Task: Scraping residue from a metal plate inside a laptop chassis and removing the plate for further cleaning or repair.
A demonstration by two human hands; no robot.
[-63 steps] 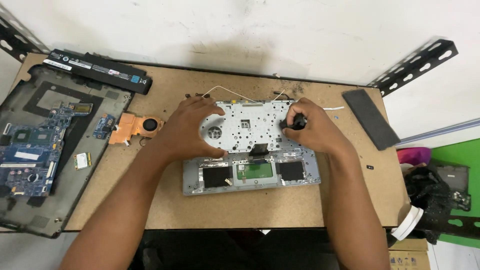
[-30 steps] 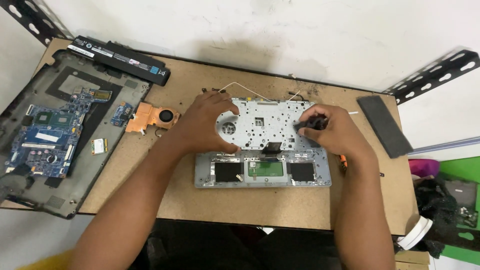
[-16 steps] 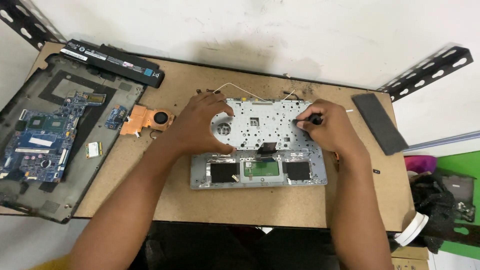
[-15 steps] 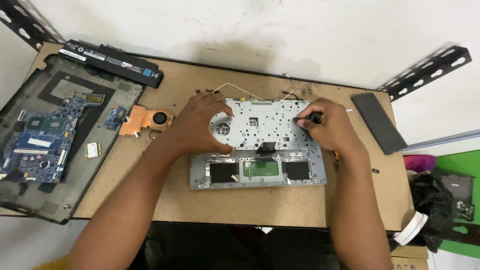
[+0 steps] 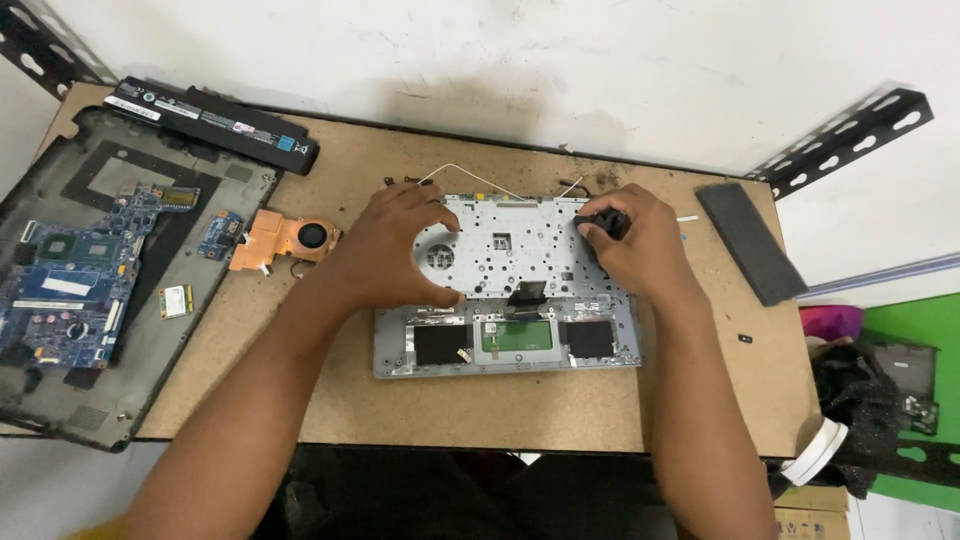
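At frame centre we find the laptop top cover lying underside up on the board table. Our left hand presses flat and open on its left part; our right hand is closed around a black screwdriver handle at its upper right. The tip could slip and gouge the metal plate if pressure wavers. A copper fan lies left.
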